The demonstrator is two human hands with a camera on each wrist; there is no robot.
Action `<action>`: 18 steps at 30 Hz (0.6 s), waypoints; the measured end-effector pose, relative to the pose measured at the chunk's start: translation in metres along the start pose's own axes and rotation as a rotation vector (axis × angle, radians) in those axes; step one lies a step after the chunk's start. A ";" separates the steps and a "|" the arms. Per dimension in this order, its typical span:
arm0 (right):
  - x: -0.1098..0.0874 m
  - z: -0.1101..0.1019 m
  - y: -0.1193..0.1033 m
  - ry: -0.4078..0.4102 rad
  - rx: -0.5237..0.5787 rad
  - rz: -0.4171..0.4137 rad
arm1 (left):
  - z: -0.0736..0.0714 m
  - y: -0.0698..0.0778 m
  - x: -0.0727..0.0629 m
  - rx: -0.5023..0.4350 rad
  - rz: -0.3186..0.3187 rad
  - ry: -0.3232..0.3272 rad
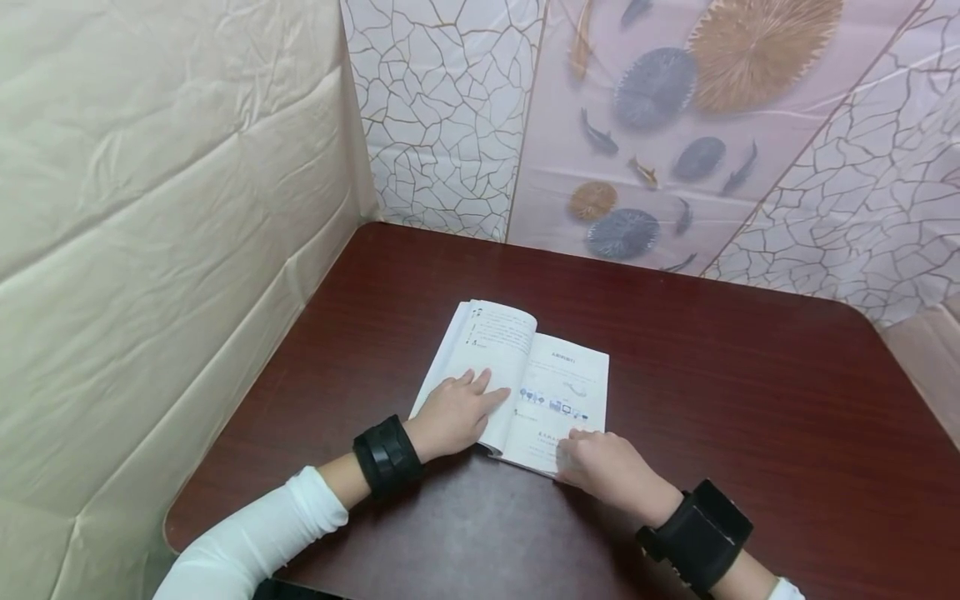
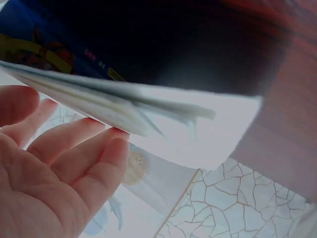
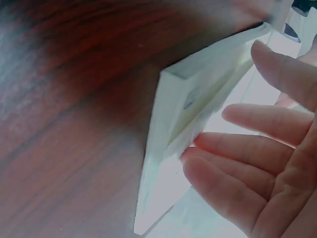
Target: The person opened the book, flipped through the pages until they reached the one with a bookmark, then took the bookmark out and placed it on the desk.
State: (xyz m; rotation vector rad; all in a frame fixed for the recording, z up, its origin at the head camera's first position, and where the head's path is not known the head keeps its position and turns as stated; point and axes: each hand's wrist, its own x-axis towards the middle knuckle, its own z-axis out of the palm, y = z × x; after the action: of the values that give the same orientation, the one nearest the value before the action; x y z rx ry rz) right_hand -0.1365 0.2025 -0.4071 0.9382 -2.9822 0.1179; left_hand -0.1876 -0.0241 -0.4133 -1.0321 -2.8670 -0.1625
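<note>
A book (image 1: 566,367) lies spread on the dark red-brown table, with text and small blue drawings on its right page. My left hand (image 1: 454,414) rests on the lower part of the left page, its fingers spread. In the left wrist view, the fingertips meet the underlit page edges of the book (image 2: 233,116), and part of a blue printed cover shows. At the lower right corner of the book, my right hand (image 1: 609,468) touches the page. The right wrist view has its fingers (image 3: 257,148) extended over the book (image 3: 153,163), thumb apart from them.
The wooden table (image 1: 712,375) has rounded corners. A cream cloth wall (image 1: 187,208) stands along its left side, and a patterned curtain (image 1: 450,117) hangs behind the back edge. Black bands (image 1: 387,457) circle both wrists.
</note>
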 end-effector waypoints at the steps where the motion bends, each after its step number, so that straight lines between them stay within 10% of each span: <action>1: 0.000 0.000 0.000 -0.001 0.007 -0.003 | 0.000 0.001 0.000 -0.002 0.003 0.004; 8: 0.002 -0.004 -0.002 0.109 -0.026 -0.005 | 0.000 0.010 0.000 -0.025 -0.028 -0.023; 18: 0.011 -0.015 -0.008 0.619 0.041 -0.145 | 0.004 0.025 -0.002 0.023 -0.077 -0.093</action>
State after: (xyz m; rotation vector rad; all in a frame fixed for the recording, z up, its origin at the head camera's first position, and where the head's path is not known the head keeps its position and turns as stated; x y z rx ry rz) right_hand -0.1410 0.1915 -0.3910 0.9091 -2.3472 0.3886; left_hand -0.1707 -0.0057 -0.4162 -0.9509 -2.9861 -0.0894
